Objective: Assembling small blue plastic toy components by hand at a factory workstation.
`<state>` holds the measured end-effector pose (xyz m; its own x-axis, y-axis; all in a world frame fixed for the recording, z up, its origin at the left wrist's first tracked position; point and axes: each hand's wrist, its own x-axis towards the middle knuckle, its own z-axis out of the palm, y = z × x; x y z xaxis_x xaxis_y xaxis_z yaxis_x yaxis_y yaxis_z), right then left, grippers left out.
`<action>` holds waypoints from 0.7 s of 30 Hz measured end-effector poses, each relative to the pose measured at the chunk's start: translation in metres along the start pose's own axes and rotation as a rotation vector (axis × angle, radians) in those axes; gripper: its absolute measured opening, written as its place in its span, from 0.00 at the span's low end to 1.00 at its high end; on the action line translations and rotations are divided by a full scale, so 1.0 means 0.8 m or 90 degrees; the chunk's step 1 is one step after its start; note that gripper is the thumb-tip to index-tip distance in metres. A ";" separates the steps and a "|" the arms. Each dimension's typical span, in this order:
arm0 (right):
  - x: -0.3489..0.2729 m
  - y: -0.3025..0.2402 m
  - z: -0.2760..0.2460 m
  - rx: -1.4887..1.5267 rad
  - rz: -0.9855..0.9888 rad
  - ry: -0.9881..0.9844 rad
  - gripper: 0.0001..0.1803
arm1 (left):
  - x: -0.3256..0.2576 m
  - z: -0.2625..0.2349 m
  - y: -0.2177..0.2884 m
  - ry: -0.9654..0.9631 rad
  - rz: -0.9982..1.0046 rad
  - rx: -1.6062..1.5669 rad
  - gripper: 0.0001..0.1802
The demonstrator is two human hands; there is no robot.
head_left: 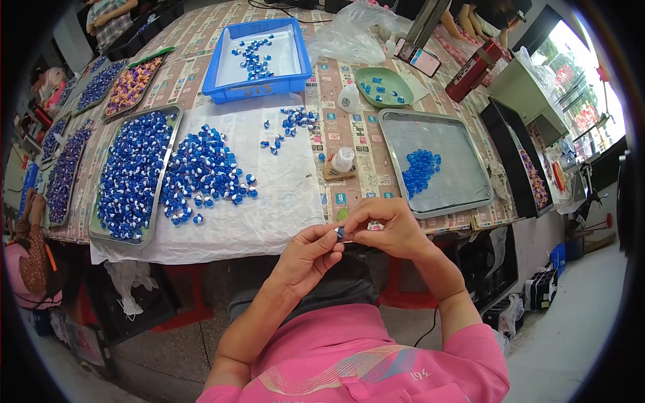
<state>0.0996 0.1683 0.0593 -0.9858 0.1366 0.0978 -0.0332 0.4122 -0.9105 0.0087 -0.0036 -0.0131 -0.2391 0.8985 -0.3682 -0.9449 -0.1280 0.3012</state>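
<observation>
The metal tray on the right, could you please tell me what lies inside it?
The metal tray holds a small cluster of blue beads left of centre on a greyish lining; whatever lies under them is covered.

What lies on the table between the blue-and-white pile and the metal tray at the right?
Head view: a small white bottle on a brown card.

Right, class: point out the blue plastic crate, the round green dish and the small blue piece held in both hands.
blue plastic crate point(258, 88), head view, front wall.
round green dish point(396, 80), head view, rim.
small blue piece point(340, 232), head view, visible middle.

Left hand point(308, 250) meets right hand point(388, 227), seemingly pinching.
</observation>
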 end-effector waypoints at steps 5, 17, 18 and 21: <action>-0.010 -0.003 -0.011 -0.012 -0.002 0.001 0.08 | 0.005 0.016 -0.002 0.000 -0.001 0.023 0.11; -0.067 0.050 -0.146 -0.266 0.002 0.384 0.10 | 0.003 0.011 0.043 0.246 0.388 0.628 0.08; -0.073 0.058 -0.167 -0.303 0.026 0.426 0.09 | 0.002 0.007 0.050 0.262 0.410 0.684 0.07; -0.095 0.094 -0.216 -0.412 0.097 0.475 0.08 | 0.003 -0.002 0.062 0.292 0.445 0.825 0.07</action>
<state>0.2005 0.3444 0.0528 -0.6086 0.6685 0.4276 0.4000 0.7238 -0.5623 -0.0390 -0.0090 -0.0007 -0.8119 0.5837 0.0104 0.1592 0.2043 0.9659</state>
